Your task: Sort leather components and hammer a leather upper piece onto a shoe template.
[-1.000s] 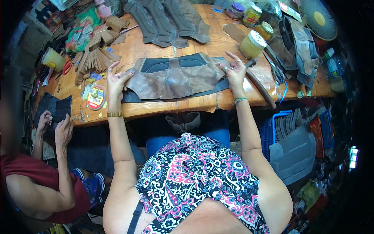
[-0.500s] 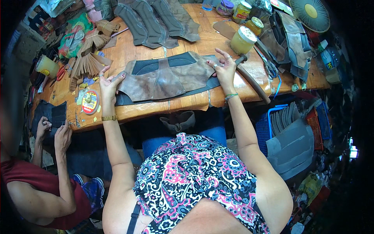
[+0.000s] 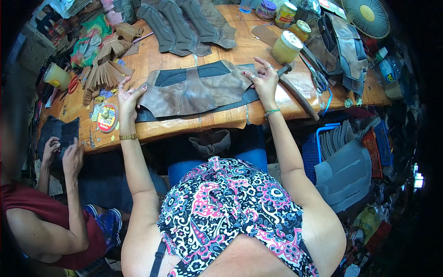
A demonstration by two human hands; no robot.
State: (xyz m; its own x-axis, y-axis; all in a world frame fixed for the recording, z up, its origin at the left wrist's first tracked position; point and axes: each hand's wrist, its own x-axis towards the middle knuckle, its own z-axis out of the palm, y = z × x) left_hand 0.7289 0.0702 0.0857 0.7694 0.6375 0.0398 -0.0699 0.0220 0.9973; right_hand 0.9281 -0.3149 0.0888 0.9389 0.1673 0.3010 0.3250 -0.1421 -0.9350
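Observation:
Before me on the wooden table lies a brown leather shoe upper point(image 3: 175, 99), stitched, with black padded strips along its far edge. My left hand point(image 3: 127, 102) grips its left end, thumb on top. The right end is pinched in my right hand point(image 3: 266, 84) between thumb and fingers, while other fingers stick up. Under the piece, a dark flat sheet point(image 3: 251, 97) shows along the near and right edges. A hammer point(image 3: 300, 98) with a wooden handle lies close to my right hand.
Padded leather pieces point(image 3: 198, 25) lie at the far side. Glue jars, including a yellowish jar point(image 3: 286, 48), stand at right by scissors point(image 3: 318, 79). A tin point(image 3: 107, 117) sits near my left wrist. At left, a co-worker's hand point(image 3: 72, 159) is by dark material; a blue basket point(image 3: 311, 154) stands right.
The leather upper and both my hands have shifted very slightly left. The co-worker's nearer hand has lifted a little from the dark material.

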